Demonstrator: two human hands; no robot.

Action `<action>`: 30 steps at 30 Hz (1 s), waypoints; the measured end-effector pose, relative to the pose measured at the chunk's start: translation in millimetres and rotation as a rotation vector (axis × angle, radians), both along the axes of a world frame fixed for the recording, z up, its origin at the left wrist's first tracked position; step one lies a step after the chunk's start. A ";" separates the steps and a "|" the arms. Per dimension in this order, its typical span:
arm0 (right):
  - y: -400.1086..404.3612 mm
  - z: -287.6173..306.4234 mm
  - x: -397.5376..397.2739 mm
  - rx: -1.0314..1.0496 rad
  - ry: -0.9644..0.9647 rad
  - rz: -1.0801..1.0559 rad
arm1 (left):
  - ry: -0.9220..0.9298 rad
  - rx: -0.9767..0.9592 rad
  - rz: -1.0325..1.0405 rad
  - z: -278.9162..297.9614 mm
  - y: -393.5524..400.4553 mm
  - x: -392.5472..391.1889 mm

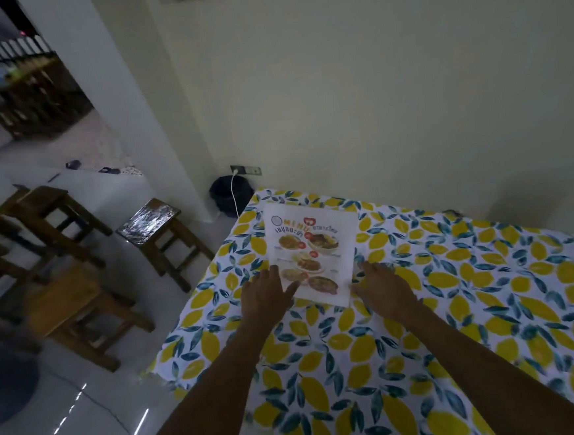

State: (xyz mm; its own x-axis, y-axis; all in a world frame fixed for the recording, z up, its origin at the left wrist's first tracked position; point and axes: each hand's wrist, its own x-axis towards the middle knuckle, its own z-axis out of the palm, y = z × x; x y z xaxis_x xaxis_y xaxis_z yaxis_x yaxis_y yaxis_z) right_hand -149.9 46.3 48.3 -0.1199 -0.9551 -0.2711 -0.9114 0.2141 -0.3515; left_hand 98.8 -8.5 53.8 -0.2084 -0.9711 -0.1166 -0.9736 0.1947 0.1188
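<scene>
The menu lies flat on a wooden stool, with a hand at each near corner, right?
No. In the head view the menu lies flat on the lemon-print tablecloth instead, with the left hand and right hand at its near corners.

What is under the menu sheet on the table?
The menu sheet lies flat on the lemon-print tablecloth. The left hand overlaps its near left edge. Whatever lies beneath the cloth is hidden.

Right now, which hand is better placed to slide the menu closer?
Probably the left hand: its fingers lie over the near left edge of the menu. The right hand is beside the right edge, mostly over the tablecloth.
</scene>
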 end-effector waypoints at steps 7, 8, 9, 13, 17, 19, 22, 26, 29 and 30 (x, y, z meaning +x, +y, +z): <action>-26.6 -29.2 22.0 -0.048 -0.335 -0.263 | 0.199 0.172 0.083 -23.2 -64.5 23.8; -26.2 -30.4 25.1 -0.063 -0.384 -0.304 | 0.266 0.204 0.082 -25.6 -69.7 24.7; -24.9 -31.3 27.6 -0.088 -0.400 -0.325 | 0.329 0.224 0.073 -28.3 -75.1 25.3; -21.8 -44.2 30.0 -0.212 -0.372 -0.315 | 0.473 0.242 0.073 -36.7 -92.0 30.0; -25.0 -52.9 36.9 -0.307 -0.335 -0.327 | 0.566 0.187 -0.011 -43.8 -104.9 38.3; -28.8 -51.5 45.9 -0.348 -0.328 -0.357 | 0.599 0.165 -0.030 -41.1 -112.4 40.7; -49.6 -51.7 62.6 -0.390 -0.321 -0.403 | 0.630 0.139 -0.092 -38.8 -137.1 50.2; -104.1 -51.2 78.8 -0.425 -0.245 -0.456 | 0.683 0.127 -0.159 -32.7 -197.3 65.3; -156.7 -43.6 86.8 -0.448 -0.217 -0.496 | 0.689 0.112 -0.210 -23.2 -257.6 72.8; -175.1 -41.4 88.1 -0.466 -0.210 -0.498 | 0.687 0.112 -0.224 -19.7 -278.0 74.5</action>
